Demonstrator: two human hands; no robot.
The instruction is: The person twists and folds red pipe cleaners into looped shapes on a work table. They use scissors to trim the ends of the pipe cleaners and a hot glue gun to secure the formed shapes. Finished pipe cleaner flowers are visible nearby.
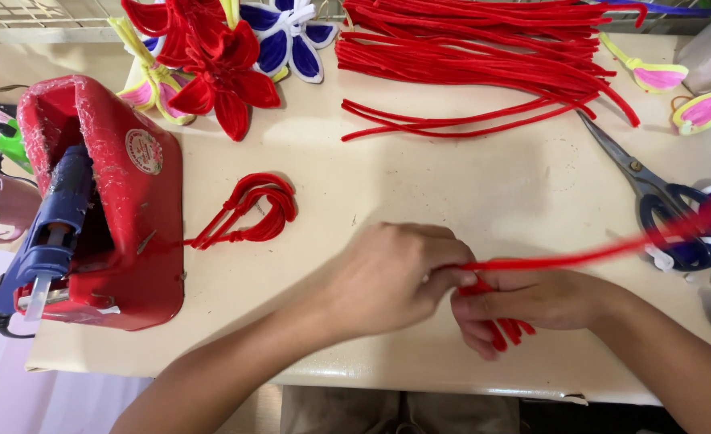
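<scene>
Near the front edge of the cream worktop [468,173], the left hand [387,277] and right hand [532,301] meet over a bunch of fuzzy red pipe-cleaner stems [510,331]. The left fingers are pressed together, pinching the stems where one long red stem [604,253] runs out blurred to the right. The right fingers curl shut around the bunch, whose short ends poke out below the palm.

Left of the hands lies a looped red pipe-cleaner petal [251,210]. Further left, a blue hot-glue gun [50,233] rests in a red plastic holder [122,201]. At the far edge sit a pile of straight red pipe cleaners [484,48] and finished red and blue-white pipe-cleaner flowers [227,56]. Steel scissors with dark blue handles [653,193] lie at the right.
</scene>
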